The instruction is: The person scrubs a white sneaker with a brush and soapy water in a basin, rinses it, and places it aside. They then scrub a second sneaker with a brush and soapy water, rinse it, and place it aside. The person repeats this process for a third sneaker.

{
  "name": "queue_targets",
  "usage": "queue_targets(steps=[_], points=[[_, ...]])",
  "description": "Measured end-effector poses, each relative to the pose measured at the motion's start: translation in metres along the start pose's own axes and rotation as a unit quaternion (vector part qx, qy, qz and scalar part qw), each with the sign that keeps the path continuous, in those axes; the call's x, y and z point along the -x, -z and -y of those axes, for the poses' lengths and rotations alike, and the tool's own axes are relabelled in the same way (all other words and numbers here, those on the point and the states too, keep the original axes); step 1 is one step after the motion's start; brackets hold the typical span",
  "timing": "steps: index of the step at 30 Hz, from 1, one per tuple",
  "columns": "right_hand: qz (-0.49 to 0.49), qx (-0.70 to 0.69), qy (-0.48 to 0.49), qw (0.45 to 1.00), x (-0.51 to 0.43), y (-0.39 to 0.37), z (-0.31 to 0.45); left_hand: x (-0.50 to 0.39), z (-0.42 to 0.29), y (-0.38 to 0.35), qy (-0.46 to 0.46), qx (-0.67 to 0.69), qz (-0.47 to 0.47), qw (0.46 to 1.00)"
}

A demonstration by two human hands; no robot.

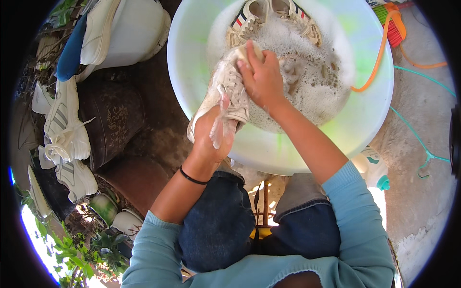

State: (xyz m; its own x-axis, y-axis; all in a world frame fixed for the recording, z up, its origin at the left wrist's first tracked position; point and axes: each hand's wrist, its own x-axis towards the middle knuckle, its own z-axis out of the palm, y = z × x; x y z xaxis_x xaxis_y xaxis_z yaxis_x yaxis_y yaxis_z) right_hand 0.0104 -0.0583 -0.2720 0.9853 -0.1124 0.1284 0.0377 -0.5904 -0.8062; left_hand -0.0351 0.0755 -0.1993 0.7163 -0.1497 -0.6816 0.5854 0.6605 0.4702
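Note:
My left hand point(216, 135) holds a white lace-up sneaker point(225, 84) by its heel and opening, with suds on my fingers. The shoe is tilted over the near left side of a large pale plastic basin point(192, 77). In my right hand point(264, 79) is a small cream-coloured block point(251, 52), pressed against the sneaker's toe. Whether it is soap or a brush cannot be told, since my fingers cover part of it. Foamy water point(309, 79) fills the basin's bottom. Two striped sneakers point(246, 23) rest in the foam at the far side.
An orange hose-like loop point(381, 57) crosses the basin's right rim, near a broom head with green and red bristles point(392, 28). A teal hanger point(428, 154) and a white bottle point(372, 165) lie right. White sneakers point(68, 133) and a brown flowerpot point(115, 122) stand left.

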Motion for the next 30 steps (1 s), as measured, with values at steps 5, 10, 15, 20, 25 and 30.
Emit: queue_targets(steps=[5, 10, 15, 20, 25, 30], points=[[0.1, -0.073, -0.079, 0.989, 0.032, -0.003, 0.02, -0.006, -0.002, 0.009, 0.031, -0.064, -0.057, 0.996], [0.162, 0.025, -0.004, 0.987, 0.019, 0.018, 0.067, -0.007, -0.007, 0.026, 0.065, -0.145, -0.097, 0.983], [0.091, 0.184, -0.116, 0.972, -0.028, -0.001, 0.058, -0.012, 0.003, 0.037, 0.015, -0.143, -0.041, 0.989], [0.17, 0.079, 0.012, 0.982, 0.017, 0.013, 0.063, -0.018, 0.019, 0.048, -0.186, -0.473, 0.163, 0.845], [0.14, 0.2, -0.159, 0.957, 0.0, 0.025, 0.043, -0.024, 0.034, 0.052, -0.007, -0.664, 0.21, 0.718], [0.268, 0.127, -0.058, 0.953, 0.02, 0.024, 0.061, -0.021, 0.044, 0.052, -0.293, -0.553, 0.234, 0.744]])
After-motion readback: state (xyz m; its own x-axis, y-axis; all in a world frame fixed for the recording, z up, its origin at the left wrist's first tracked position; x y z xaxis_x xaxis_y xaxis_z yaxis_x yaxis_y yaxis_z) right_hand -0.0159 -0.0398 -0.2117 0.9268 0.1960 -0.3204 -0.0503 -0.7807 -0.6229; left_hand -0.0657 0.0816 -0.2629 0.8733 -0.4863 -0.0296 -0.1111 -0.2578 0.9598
